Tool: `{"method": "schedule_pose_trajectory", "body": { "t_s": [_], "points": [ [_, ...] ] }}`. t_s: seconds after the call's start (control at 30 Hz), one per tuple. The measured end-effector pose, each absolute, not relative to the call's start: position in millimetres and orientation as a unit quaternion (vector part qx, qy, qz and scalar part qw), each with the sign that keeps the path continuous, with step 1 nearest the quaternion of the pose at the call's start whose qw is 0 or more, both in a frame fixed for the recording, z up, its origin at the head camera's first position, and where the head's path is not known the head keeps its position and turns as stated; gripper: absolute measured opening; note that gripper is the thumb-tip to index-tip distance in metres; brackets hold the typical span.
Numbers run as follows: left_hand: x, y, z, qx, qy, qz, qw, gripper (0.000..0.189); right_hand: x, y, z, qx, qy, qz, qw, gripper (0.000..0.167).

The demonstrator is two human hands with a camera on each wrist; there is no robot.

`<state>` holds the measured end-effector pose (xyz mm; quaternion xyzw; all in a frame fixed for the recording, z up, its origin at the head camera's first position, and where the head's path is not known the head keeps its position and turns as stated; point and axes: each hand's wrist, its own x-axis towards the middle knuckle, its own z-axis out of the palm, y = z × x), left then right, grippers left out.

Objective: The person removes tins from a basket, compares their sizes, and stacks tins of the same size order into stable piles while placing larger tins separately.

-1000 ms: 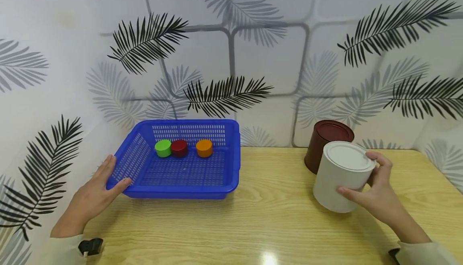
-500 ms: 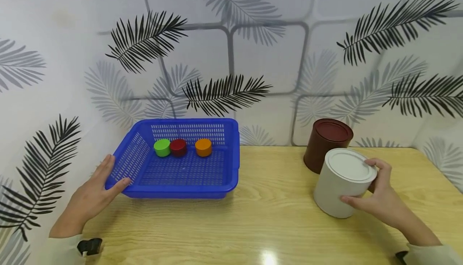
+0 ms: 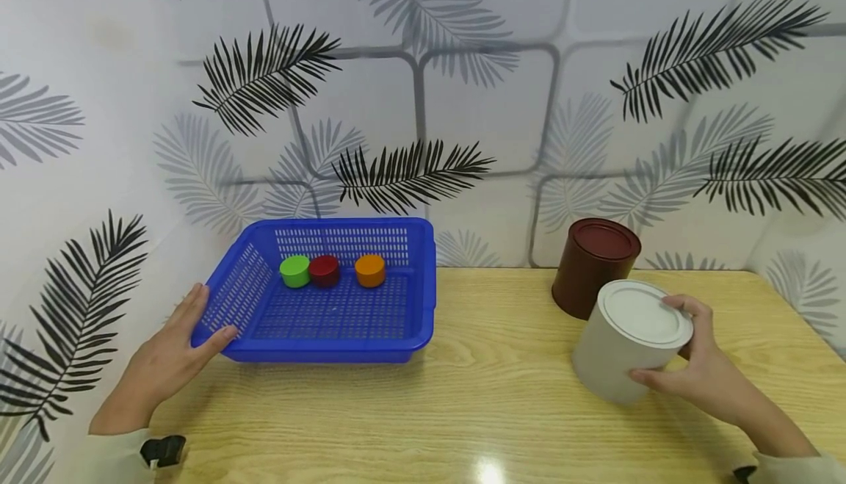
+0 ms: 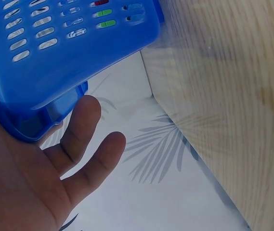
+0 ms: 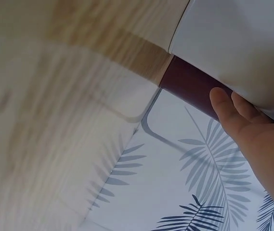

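Observation:
My left hand (image 3: 165,358) rests at the near left corner of a blue plastic basket (image 3: 324,355). Its thumb lies over the rim; the fingers extend along the outside, and in the left wrist view two fingers (image 4: 81,127) are clear of the basket wall. Inside the basket sit a green round cap (image 3: 294,271), a dark red one (image 3: 324,271) and an orange one (image 3: 370,271). At the right, my right hand (image 3: 700,366) grips a white lidded can (image 3: 624,352), thumb on the near side, fingers behind. The can leans; whether its base touches the table is unclear.
A dark brown lidded can (image 3: 591,271) stands just behind the white one, partly covered by it. The wooden table (image 3: 489,366) meets a leaf-patterned wall (image 3: 489,212) at the back, with another wall (image 3: 86,197) close on the left.
The white can has come slightly nearer and to the right in my right hand, uncovering more of the brown can. My left hand and the basket have stayed put.

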<state>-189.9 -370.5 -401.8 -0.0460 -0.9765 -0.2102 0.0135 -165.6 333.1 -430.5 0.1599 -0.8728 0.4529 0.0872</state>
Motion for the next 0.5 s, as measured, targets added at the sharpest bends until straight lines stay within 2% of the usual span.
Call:
{"method": "schedule_pose_trajectory", "body": {
  "t_s": [0.33, 0.5],
  "points": [
    [-188.4, -372.8, -401.8, -0.047, -0.976, -0.21, 0.017, 0.092, -163.9, 331.1, -433.6, 0.191, -0.866, 0.45, 0.106, 0.111],
    [-189.8, -370.7, -401.2, -0.05, -0.975, -0.213, 0.02, 0.092, -162.8, 334.2, -431.3, 0.22, -0.852, 0.458, 0.123, 0.13]
  ]
}}
